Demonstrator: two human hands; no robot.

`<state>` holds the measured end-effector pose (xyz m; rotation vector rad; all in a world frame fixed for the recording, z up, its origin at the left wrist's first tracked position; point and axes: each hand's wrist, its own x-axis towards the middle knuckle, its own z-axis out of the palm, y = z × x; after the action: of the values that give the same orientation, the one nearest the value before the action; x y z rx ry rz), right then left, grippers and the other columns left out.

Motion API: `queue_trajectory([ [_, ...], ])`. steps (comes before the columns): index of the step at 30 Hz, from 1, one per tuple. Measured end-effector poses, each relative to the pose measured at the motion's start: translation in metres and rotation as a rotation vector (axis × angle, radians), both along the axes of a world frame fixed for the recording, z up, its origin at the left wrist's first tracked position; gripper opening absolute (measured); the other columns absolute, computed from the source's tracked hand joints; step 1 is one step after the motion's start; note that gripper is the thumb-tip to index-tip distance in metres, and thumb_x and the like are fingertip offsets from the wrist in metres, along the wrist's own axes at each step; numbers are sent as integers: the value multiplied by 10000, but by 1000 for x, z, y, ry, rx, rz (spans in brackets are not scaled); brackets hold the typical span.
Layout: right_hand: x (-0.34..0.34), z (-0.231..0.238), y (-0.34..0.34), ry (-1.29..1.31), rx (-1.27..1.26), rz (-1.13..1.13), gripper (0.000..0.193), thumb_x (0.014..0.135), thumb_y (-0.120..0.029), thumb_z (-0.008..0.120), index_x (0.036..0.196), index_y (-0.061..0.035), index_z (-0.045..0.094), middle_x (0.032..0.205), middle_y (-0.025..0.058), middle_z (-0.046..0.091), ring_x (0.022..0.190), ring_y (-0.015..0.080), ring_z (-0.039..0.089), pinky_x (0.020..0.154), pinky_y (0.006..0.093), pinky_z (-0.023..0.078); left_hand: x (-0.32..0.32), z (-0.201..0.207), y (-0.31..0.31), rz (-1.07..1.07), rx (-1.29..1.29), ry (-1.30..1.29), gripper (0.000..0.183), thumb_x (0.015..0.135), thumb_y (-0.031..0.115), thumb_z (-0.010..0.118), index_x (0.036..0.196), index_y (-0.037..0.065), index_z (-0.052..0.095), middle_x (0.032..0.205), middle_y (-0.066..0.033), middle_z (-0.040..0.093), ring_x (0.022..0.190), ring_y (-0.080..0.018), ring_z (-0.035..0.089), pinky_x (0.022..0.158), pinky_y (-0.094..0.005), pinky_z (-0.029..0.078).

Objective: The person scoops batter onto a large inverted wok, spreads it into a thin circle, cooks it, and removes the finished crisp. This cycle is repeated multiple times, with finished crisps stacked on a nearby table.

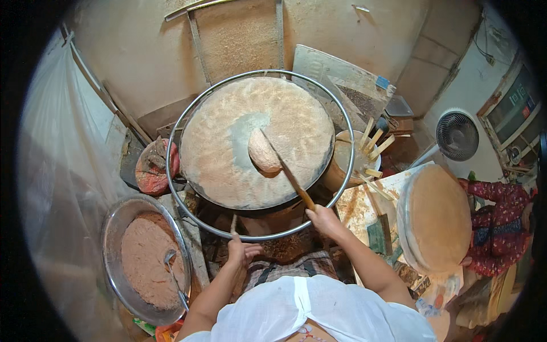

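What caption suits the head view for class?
Right hand holds a tool at a pinkish mound on a round plate.

So I've got both arms out front, forearms bare. My right forearm [364,256] angles forward and inward, elbow out to the side, and the right hand [323,220] is curled up in a proper grip. The left forearm [215,293] runs forward too, but the left hand [241,251] sits lower and closer to my body, fingers [254,249] pointing inward. Can't tell if the thumb's pinching.
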<state>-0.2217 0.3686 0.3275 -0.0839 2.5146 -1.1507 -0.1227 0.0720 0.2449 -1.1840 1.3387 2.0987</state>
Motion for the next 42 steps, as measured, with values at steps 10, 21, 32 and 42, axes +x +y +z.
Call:
queue_trajectory([
  [10, -17, 2, -6, 119, 77, 50, 427, 945, -339, 485, 857, 74, 546, 814, 328, 600, 835, 487, 590, 708, 522, 469, 2, 23, 12, -600, 193, -8, 517, 965, 450, 463, 938, -60, 543, 794, -210, 653, 697, -304, 670, 576, -345, 556],
  [21, -34, -9, 6, 84, 30, 39, 405, 949, -356, 491, 894, 42, 538, 805, 289, 616, 780, 461, 610, 682, 535, 476, -6, -28, 28, -28, 71, -170, 908, 904, 707, 186, 1028, -138, 495, 865, -323, 617, 708, -403, 627, 621, -438, 541],
  [32, -54, -16, 19, 131, 41, 1, 345, 932, -290, 506, 863, 42, 568, 738, 269, 622, 740, 457, 624, 647, 522, 503, -20, 35, 66, -630, 159, -28, 669, 894, 566, 524, 1095, -72, 542, 964, -228, 650, 859, -310, 648, 795, -404, 521],
  [42, -84, 1, 13, 31, 49, 63, 405, 936, -335, 482, 918, 62, 561, 867, 302, 626, 843, 466, 617, 765, 548, 484, -12, -17, 42, 91, 25, -227, 1019, 876, 744, 121, 1018, -174, 540, 932, -299, 635, 671, -355, 636, 572, -376, 551],
])
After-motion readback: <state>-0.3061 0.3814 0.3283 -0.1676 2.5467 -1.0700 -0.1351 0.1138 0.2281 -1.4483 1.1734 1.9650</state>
